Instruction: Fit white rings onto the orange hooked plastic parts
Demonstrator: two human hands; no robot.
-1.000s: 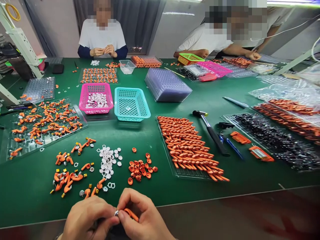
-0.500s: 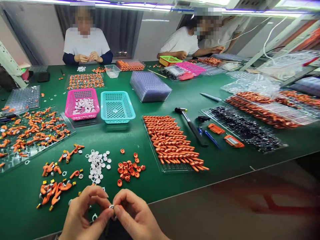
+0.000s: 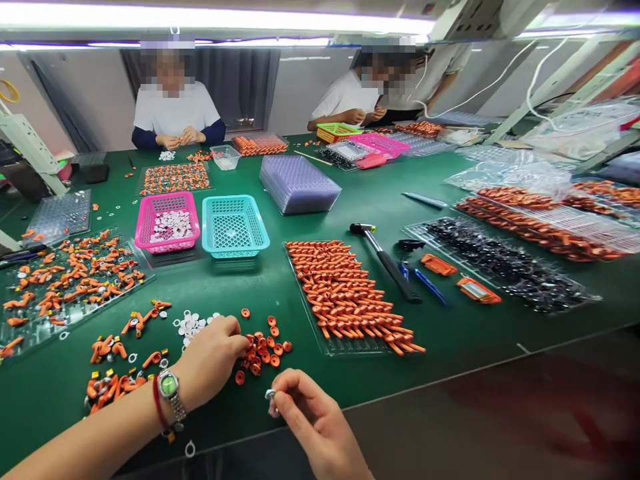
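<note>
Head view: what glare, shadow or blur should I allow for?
Head view: light strip blown out white along the top; shadow beneath the turquoise basket. Same head view: lower right corner dark and smeared; black parts glinting, hard to tell apart.

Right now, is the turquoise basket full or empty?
Empty: the turquoise basket shows its bare perforated floor, with no parts inside.

Pinched in right fingers (image 3: 301,420), near front edge of green counter (image 3: 240,283): small silvery-white piece (image 3: 271,401), exact shape unclear. Scattered loosely beside left fingers (image 3: 234,339): small round orange cup-shaped caps (image 3: 271,342), several hollow side up.
</note>
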